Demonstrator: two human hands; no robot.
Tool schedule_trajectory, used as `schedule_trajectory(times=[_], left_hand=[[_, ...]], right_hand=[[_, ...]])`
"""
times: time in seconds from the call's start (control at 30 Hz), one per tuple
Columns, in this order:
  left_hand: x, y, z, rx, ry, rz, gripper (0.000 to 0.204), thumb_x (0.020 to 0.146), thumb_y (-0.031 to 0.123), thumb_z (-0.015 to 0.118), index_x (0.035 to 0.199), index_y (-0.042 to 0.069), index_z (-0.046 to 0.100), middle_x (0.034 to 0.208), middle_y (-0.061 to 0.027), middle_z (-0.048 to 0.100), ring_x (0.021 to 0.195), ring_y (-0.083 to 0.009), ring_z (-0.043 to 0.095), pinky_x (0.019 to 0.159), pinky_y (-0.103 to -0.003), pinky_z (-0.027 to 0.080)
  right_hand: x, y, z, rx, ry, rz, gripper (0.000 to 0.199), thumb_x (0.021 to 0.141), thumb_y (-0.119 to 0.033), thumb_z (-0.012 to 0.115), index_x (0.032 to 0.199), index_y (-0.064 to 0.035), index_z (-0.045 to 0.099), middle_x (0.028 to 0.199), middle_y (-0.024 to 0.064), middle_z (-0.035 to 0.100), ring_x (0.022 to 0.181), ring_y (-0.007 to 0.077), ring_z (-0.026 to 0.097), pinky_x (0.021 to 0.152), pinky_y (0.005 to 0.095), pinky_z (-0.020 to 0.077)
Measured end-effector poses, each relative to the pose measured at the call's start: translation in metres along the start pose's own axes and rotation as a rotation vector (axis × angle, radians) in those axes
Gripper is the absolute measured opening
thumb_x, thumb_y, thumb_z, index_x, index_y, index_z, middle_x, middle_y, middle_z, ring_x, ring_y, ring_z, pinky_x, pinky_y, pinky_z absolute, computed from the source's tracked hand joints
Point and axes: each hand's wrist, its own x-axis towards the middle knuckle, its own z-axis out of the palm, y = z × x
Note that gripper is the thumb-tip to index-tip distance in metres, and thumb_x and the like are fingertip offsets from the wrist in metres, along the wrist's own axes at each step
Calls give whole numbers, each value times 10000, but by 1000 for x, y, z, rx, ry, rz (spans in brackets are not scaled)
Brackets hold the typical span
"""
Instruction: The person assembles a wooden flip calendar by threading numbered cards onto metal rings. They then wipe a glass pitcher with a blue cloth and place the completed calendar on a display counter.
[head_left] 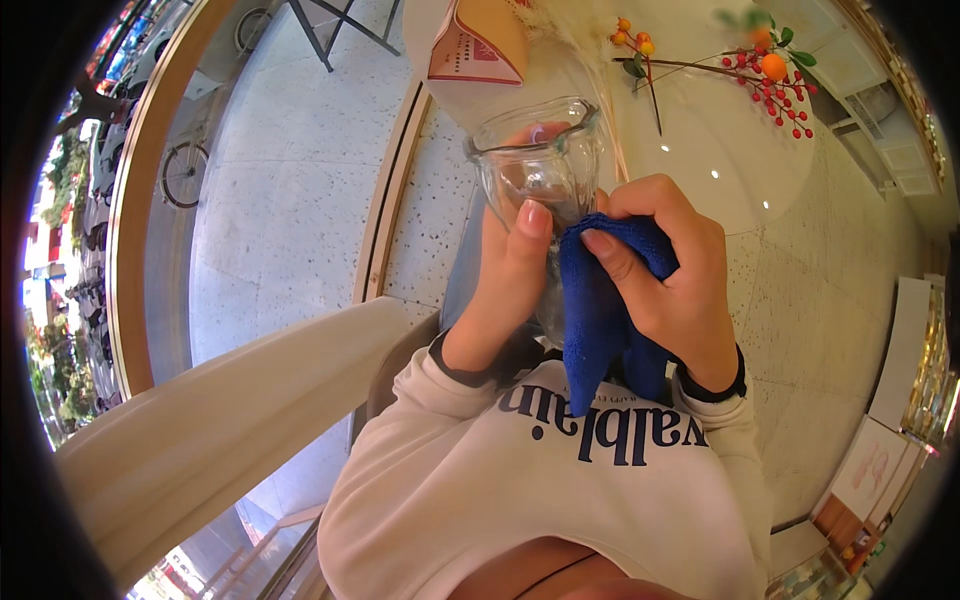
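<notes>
A clear glass vessel (540, 160) with a square-ish rim is held up in front of my chest. My left hand (505, 290) grips its side, the thumb lying up the near wall. My right hand (675, 285) presses a dark blue cloth (600, 310) against the right side of the glass. The cloth hangs down below the hand. The lower part of the glass is hidden behind the cloth and my fingers.
A round white table (720, 170) lies beyond the glass, with a branch of red berries and small orange fruit (765, 70) and a folded pink-and-red paper item (475, 45). A cream bench back (230, 400) runs to my left. Speckled floor surrounds the table.
</notes>
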Motion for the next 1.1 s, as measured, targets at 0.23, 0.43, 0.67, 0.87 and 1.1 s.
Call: schedule_trajectory(times=[0.23, 0.43, 0.67, 0.87, 1.1], left_hand=[[-2, 2, -5, -10, 24, -26, 785, 882, 533, 592, 1370, -6, 294, 928, -122, 605, 856, -173, 608, 781, -282, 486], [-5, -1, -4, -148, 1, -5, 852, 851, 532, 644, 1379, -4, 245, 874, -136, 619, 785, -196, 636, 747, -314, 523], [-10, -11, -3, -218, -29, 87, 917, 797, 610, 669, 1384, 59, 229, 848, -158, 610, 773, -224, 637, 713, -332, 533], [-7, -10, -7, -65, -25, 157, 1002, 740, 755, 593, 1404, 128, 180, 861, -174, 589, 772, -259, 627, 705, -367, 536], [-5, -9, -16, -68, 25, 230, 1005, 743, 803, 520, 1407, 155, 136, 919, -205, 577, 807, -298, 620, 707, -427, 541]], right_hand=[[-4, 13, 2, 94, -91, 81, 131, 821, 31, 655, 874, -2, 539, 743, 75, 572, 656, 150, 537, 657, 237, 441], [-15, 16, -1, 154, -138, 107, 141, 790, 71, 631, 855, 0, 528, 726, 55, 546, 665, 119, 500, 656, 231, 428], [-20, 4, -15, 90, -199, 186, 154, 768, 68, 662, 834, -6, 544, 701, 48, 530, 626, 125, 485, 617, 231, 410], [-28, 10, -33, -69, -270, 188, 162, 770, -10, 704, 884, -23, 590, 750, 95, 603, 659, 261, 595, 631, 270, 468], [-38, 11, -45, 30, -88, 146, 154, 778, -31, 720, 856, -36, 588, 728, 67, 587, 602, 187, 553, 596, 251, 440]])
